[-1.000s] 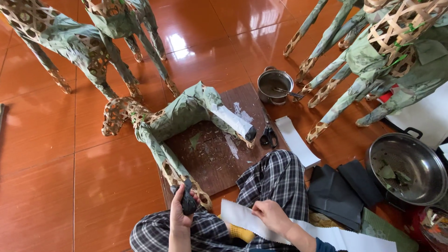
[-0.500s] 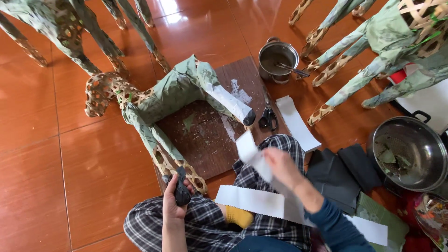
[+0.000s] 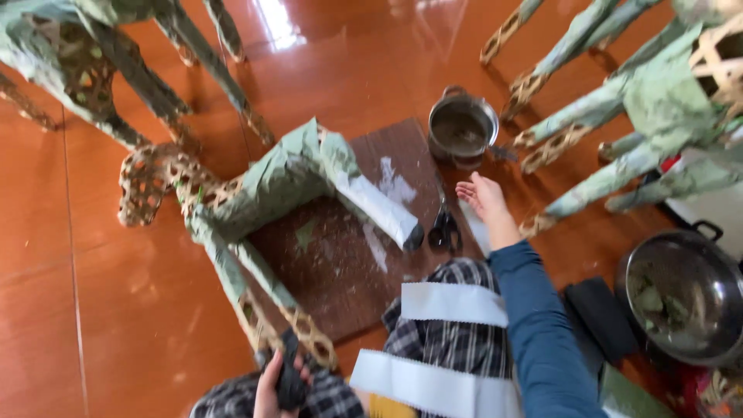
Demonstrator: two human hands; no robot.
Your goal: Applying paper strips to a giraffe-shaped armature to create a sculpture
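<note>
A woven bamboo animal frame (image 3: pixel 255 193), partly covered in green paper, lies on its side over a dark brown board (image 3: pixel 348 255). My left hand (image 3: pixel 275 383) grips the black foot (image 3: pixel 291 379) of its near leg at the bottom of the view. My right hand (image 3: pixel 484 197) reaches out over the board's right edge, empty with fingers apart, next to black scissors (image 3: pixel 443 228) and near a small metal pot (image 3: pixel 462 128). Two white paper strips (image 3: pixel 453 303) lie across my checked-trousered lap.
Other paper-covered bamboo animal frames stand at the top left (image 3: pixel 101 62) and top right (image 3: pixel 658 116) on the orange tiled floor. A large metal bowl (image 3: pixel 685 298) with scraps sits at the right, beside dark folded sheets (image 3: pixel 600 313).
My right hand has put a white strip down on my lap and stretched forward, empty, toward the scissors and pot. The left hand keeps its grip on the leg.
</note>
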